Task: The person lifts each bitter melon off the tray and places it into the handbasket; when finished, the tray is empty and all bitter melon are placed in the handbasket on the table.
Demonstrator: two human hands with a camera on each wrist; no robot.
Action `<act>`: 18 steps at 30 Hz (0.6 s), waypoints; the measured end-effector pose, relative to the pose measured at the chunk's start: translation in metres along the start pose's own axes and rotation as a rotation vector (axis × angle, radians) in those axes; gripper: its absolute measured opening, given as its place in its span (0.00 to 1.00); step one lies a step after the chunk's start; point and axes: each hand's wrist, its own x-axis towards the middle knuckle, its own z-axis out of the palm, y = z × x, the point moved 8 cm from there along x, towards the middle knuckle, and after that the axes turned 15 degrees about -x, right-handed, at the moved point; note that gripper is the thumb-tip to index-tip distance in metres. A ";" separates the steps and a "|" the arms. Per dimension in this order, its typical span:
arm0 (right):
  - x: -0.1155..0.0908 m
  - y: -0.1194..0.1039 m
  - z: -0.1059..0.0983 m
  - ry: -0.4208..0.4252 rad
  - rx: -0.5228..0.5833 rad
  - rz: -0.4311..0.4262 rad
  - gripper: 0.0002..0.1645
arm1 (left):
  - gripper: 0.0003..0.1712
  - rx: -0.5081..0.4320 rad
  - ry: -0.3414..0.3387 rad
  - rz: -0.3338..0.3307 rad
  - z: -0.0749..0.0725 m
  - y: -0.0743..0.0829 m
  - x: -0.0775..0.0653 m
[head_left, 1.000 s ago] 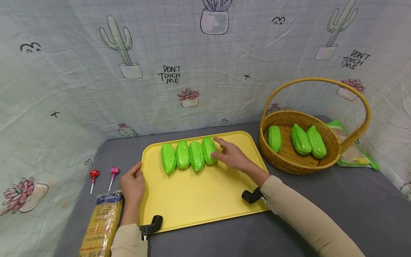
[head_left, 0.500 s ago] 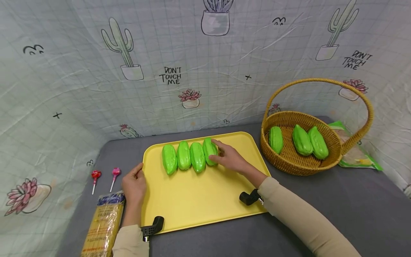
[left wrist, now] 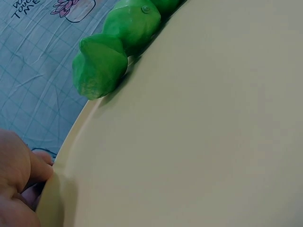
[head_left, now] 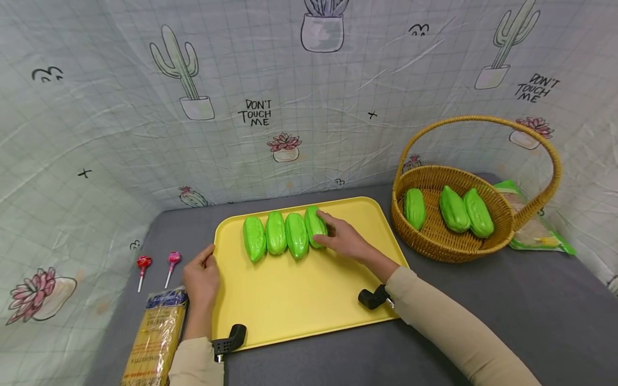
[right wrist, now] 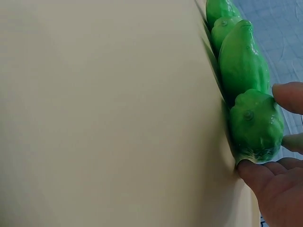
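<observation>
The right grip (head_left: 344,238) is set around the end green fruit (head_left: 316,228), its thumb at the near side and its fingers at the far side, so it is only as wide as that fruit. The right wrist view shows the thumb tip low against the fruit and a fingertip near its top. The fruit lies on the yellow tray (head_left: 285,300), toward the tray's far edge.

Leftward from this grip, three more fruits continue the row: the third fruit (head_left: 297,236), just beside the held one, then the second fruit (head_left: 276,233) and the first fruit (head_left: 254,238), all lengthwise away from the person.

The left grip (head_left: 201,274) is narrow, holding the tray's left rim between thumb and fingers, nearer the person than the row. To its left on the grey counter (head_left: 338,359) lie a pink lollipop (head_left: 174,258) and, further out, a red lollipop (head_left: 144,261); nearer the person, beside the left forearm, is a spaghetti pack (head_left: 155,338) with a blue end.

Well to the right of the right grip stands a wicker basket (head_left: 441,251), its tall handle arched over three green fruits: one at the left wall, two side by side. Beyond the basket, partly hidden by it, lies a green-edged bag (head_left: 536,236). Behind both grips hangs a cactus-print cloth (head_left: 232,64).
</observation>
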 end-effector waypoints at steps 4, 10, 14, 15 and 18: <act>0.001 0.000 0.000 0.004 -0.004 -0.002 0.45 | 0.21 0.001 -0.002 0.004 0.000 0.001 0.000; 0.001 0.000 0.001 0.005 0.003 0.003 0.46 | 0.21 0.001 -0.009 0.021 0.000 0.000 0.000; 0.001 0.000 0.001 0.008 -0.009 0.001 0.45 | 0.21 0.001 -0.012 0.020 0.000 -0.002 0.001; 0.001 0.000 0.000 0.009 -0.014 0.001 0.45 | 0.21 0.001 -0.013 0.019 0.000 -0.002 0.001; 0.000 0.000 0.000 0.008 -0.014 0.009 0.45 | 0.21 0.000 -0.011 0.017 0.000 -0.002 0.001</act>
